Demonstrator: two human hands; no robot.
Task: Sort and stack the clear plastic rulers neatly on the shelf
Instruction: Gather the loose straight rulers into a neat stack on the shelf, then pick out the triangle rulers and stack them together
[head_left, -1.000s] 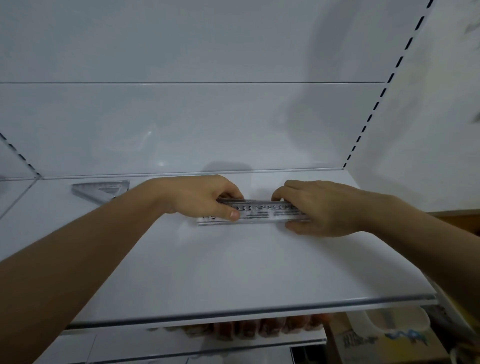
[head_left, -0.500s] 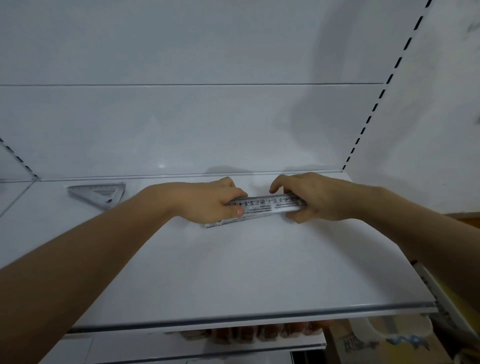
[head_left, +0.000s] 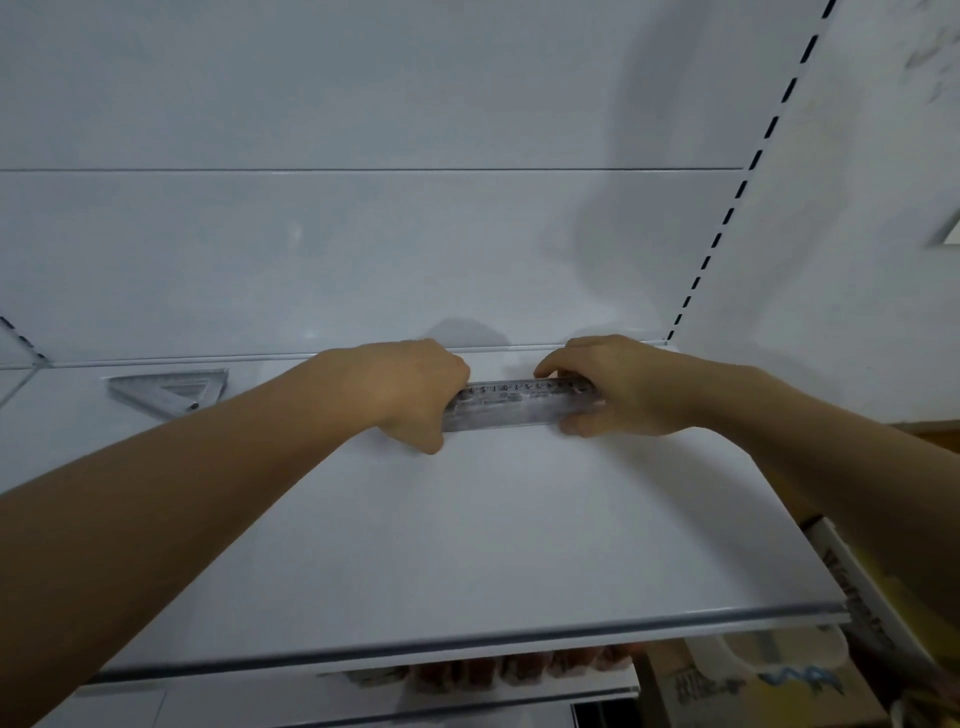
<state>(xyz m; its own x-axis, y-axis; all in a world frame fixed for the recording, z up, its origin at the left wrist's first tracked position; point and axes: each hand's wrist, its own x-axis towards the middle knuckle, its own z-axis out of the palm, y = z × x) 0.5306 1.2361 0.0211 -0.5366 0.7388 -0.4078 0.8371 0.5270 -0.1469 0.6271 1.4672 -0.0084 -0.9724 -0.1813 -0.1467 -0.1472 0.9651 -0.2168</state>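
Both hands clasp the clear rulers (head_left: 511, 405) at opposite ends, the left hand (head_left: 415, 387) curled round the left end and the right hand (head_left: 618, 387) pinching the right end with fingers behind and thumb in front. Gripped this way, the bundle can be squared up so its edges line up, which seems the purpose here. It sits far back on the white shelf (head_left: 467, 545), near the rear wall, with a clear set square (head_left: 171, 392) lying well apart to the left.
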